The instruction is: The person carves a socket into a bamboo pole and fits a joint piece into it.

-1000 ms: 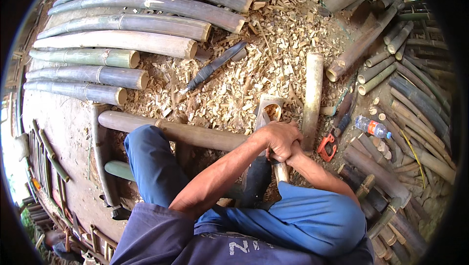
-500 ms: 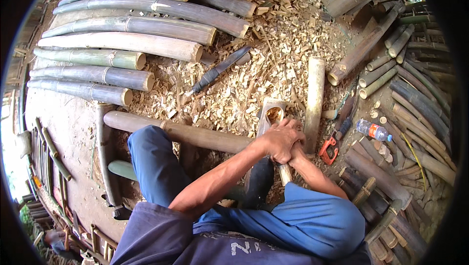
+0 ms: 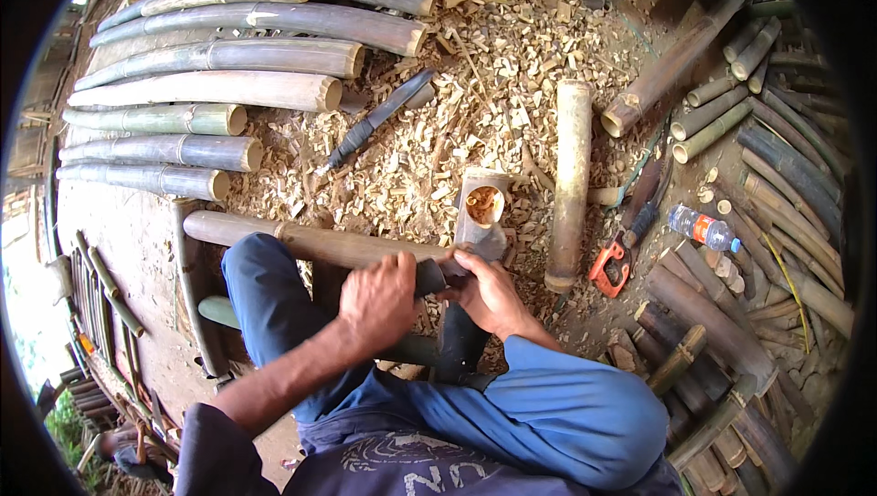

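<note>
I see a dusty brown earth floor (image 3: 137, 249) in daylight, its far middle strewn with pale wood shavings and chips (image 3: 484, 85). At far left, long grey-green bamboo poles (image 3: 228, 53) lie side by side, and down the right a heap of darker, shorter bamboo lengths (image 3: 776, 158) is piled. Green grass (image 3: 66, 414) shows at the near left edge.

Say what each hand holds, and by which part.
Left hand grips the dark handle of a tool. Right hand holds the short cut bamboo piece at its lower end.
</note>
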The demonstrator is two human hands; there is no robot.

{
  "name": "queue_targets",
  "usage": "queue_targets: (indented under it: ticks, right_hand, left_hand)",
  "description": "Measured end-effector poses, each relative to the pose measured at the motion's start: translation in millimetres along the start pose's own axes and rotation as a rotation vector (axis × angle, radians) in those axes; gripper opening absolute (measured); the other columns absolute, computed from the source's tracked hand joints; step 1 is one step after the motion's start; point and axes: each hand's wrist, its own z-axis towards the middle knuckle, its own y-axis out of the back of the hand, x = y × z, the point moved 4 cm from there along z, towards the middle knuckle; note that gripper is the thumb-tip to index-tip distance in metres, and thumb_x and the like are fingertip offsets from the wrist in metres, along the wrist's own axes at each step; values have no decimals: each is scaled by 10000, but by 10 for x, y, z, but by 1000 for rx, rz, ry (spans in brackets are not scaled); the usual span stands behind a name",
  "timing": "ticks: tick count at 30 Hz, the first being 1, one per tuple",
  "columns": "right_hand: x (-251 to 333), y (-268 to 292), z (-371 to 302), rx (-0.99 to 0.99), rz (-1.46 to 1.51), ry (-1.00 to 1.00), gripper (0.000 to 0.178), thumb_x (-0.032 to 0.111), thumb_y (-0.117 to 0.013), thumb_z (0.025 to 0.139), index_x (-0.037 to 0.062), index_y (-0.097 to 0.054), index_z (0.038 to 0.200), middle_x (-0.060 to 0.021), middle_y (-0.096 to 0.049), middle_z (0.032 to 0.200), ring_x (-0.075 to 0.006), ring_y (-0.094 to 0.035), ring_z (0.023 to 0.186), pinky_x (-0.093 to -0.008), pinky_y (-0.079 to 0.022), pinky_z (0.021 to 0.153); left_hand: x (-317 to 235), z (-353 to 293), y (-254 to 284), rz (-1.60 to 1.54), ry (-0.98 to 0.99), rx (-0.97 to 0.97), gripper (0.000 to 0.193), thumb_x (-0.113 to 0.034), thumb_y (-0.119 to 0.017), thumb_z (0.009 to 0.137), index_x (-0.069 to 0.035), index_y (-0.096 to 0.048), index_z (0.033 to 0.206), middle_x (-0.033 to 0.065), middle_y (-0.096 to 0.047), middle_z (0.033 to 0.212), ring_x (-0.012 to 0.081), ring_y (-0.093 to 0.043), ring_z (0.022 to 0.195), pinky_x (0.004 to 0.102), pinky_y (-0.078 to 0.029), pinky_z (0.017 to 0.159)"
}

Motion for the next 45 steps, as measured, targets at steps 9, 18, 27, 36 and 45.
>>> queue_targets:
  ticks: [9,18,27,36,45]
  right_hand:
    - [323,-533,489,28,596,-62,282,176,-567,1041,-103,-587,1072,-236,-695,1030,-339,-717,986,-443,-614,977]
    - [337,-4,343,-137,-181,-229,396,344,-702,910,-22,-635,1046,-170,-698,879,-283,-721,698,-408,-621,617]
    - [742,459,194,-73,-863,-172,335,319,-657,923,-10,-712,889,-138,-705,786,-216,-689,599,-344,-561,461]
    - [115,-116,185,242,479,-167,270,182,-499,1069,-35,-621,1174,-175,-707,1001,-352,-742,948,-471,-636,868]
    - [401,129,248,12,-124,-251,297,251,-570,999,-37,-629,1048,-209,-716,886,-324,-730,705,-433,-640,627]
  left_hand:
    - [90,1626,1153,333,-237,614,265,-123,-852,620,-54,-763,860,101,-731,722,285,-721,660,398,-567,557]
    - [259,645,-37,-559,285,667,339,-200,-872,743,46,-712,911,95,-708,720,145,-674,569,314,-565,493]
    - [-745,226,-1102,-804,258,20,433,-255,-801,775,116,-653,942,317,-705,874,399,-748,854,462,-605,732]
    - [-407,609,1000,280,-347,209,166,-122,-742,726,9,-712,824,200,-738,845,362,-749,854,446,-600,744]
    - [-113,547,222,-283,50,513,436,-278,-830,707,107,-702,866,285,-724,838,356,-753,829,443,-595,742]
